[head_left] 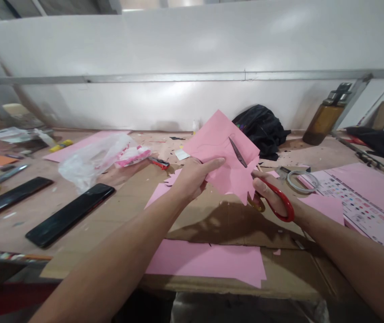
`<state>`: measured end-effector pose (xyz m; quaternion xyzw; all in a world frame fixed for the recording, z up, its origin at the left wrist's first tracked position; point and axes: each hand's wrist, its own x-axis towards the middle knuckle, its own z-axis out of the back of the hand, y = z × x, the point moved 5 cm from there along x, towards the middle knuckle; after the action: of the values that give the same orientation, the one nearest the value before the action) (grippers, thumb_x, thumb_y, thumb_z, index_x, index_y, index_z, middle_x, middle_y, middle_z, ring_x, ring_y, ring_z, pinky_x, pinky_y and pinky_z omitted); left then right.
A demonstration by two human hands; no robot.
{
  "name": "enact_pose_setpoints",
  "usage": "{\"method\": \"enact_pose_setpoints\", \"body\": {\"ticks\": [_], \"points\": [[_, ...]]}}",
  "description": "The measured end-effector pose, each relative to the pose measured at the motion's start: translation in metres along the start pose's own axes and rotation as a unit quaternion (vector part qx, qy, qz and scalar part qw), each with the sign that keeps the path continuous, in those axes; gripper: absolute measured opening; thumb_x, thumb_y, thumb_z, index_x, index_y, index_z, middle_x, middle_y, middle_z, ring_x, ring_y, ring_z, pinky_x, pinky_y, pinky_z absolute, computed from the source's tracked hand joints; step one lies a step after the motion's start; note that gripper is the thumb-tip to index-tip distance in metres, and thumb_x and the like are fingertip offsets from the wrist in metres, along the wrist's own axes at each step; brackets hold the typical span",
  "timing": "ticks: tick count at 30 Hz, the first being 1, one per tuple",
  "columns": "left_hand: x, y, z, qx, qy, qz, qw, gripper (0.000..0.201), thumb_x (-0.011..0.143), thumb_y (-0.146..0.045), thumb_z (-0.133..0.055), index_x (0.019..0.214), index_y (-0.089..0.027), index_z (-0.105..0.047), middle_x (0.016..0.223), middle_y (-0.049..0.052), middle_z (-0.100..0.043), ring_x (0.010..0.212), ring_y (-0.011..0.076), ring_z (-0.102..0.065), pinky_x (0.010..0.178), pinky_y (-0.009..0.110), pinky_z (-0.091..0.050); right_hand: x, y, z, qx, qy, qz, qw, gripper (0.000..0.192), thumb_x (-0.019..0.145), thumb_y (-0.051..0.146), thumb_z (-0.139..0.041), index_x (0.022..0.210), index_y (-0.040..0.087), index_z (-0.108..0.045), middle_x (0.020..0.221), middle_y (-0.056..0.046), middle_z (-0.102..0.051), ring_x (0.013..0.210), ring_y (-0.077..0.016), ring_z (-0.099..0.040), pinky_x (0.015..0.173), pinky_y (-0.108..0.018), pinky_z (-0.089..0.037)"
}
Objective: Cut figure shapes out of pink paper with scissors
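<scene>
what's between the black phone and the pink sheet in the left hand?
In the head view, bare brown cardboard and a pink offcut lie between the phone and the held pink sheet; the left hand grips that sheet.

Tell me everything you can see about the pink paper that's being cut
The pink paper is a thin matte sheet held up above the cardboard-covered table, tilted toward the camera. Its top comes to a corner; its lower edge is cut into jagged points. The left hand grips its lower left side. The scissors, red-handled and in the right hand, bite into it from the right, one dark blade lying across its face.
</scene>
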<state>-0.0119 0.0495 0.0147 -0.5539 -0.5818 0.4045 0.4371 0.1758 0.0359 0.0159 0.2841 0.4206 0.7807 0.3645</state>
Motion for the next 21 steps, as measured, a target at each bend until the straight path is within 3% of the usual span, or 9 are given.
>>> {"method": "enact_pose_setpoints", "body": {"ticks": [6,11,16,21], "points": [[0.002,-0.006,-0.003,-0.049,0.020,-0.022,0.998,0.026,0.064,-0.032,-0.088,0.083,-0.017,-0.078,0.081,0.004,-0.076,0.074,0.0169,-0.069,0.062,0.024,-0.054,0.001,-0.005,0.002,-0.018,0.011,0.007,1.000,0.054,0.096,0.070,-0.038,0.068,0.025,-0.043,0.054,0.000,-0.055,0.050,-0.0144,-0.052,0.052,-0.030,-0.041],[0.017,-0.019,0.019,-0.108,-0.027,-0.059,0.992,0.024,0.064,-0.030,-0.086,0.080,-0.017,-0.074,0.072,0.000,-0.071,0.058,0.0115,-0.063,0.051,0.021,-0.051,0.000,-0.005,0.001,-0.025,0.037,0.028,0.999,0.054,0.099,0.067,-0.034,0.069,0.024,-0.045,0.058,0.000,-0.053,0.051,-0.0136,-0.050,0.055,-0.031,-0.042],[0.020,-0.030,0.031,-0.046,-0.011,-0.037,0.998,0.029,0.058,-0.023,-0.092,0.076,-0.015,-0.071,0.073,0.002,-0.072,0.063,0.0121,-0.066,0.060,0.022,-0.053,-0.002,-0.009,0.001,-0.039,0.045,-0.002,0.998,0.042,0.100,0.058,-0.040,0.074,0.025,-0.044,0.061,0.002,-0.053,0.053,-0.0143,-0.050,0.054,-0.031,-0.041],[0.010,-0.029,0.027,0.071,0.025,0.010,0.997,0.036,0.058,-0.029,-0.094,0.087,-0.015,-0.077,0.088,0.009,-0.077,0.079,0.0216,-0.071,0.069,0.030,-0.056,-0.002,-0.015,0.001,-0.022,0.061,-0.007,0.998,0.045,0.101,0.059,-0.039,0.073,0.025,-0.048,0.063,0.000,-0.057,0.056,-0.0159,-0.054,0.056,-0.032,-0.044]]}}
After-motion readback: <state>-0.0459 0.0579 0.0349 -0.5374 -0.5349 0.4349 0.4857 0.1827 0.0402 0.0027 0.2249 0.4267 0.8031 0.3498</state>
